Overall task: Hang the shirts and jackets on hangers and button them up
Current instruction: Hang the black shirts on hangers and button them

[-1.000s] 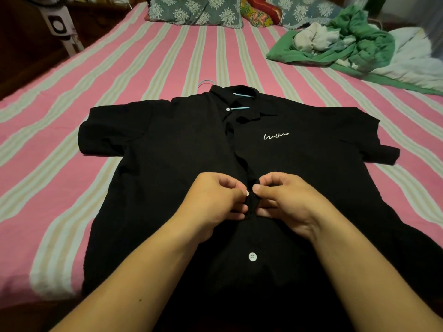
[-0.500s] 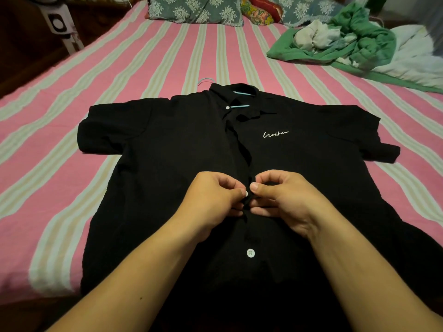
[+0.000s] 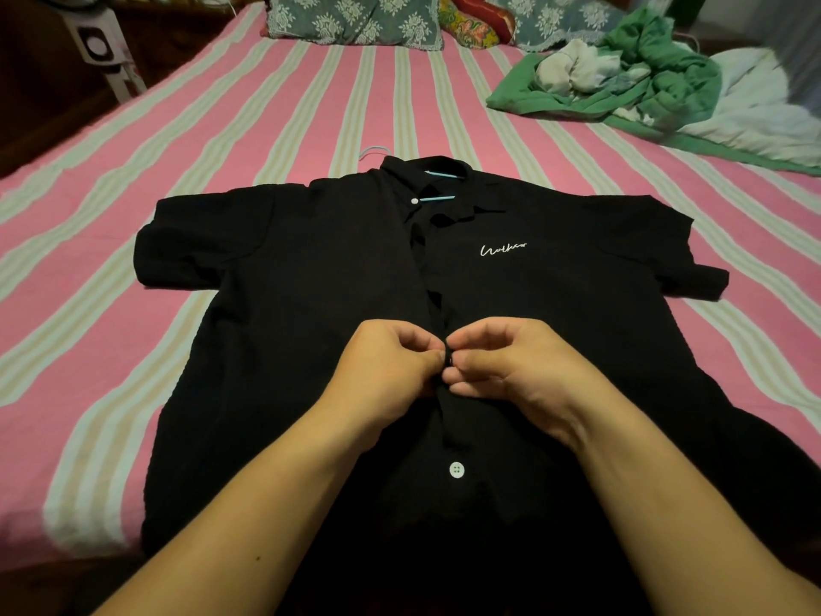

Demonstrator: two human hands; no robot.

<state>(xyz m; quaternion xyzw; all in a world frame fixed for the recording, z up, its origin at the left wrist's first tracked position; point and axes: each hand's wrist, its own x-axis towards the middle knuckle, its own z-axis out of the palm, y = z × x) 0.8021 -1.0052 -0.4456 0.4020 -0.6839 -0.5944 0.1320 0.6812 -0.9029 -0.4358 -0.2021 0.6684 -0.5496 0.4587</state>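
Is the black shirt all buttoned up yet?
Not yet. The black shirt gapes open below the collar, the top button is undone, and both hands pinch the placket midway; one lower button is fastened.

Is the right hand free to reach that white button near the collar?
Probably not yet: the right hand pinches the black shirt placket with the left hand. The collar button lies uncovered.
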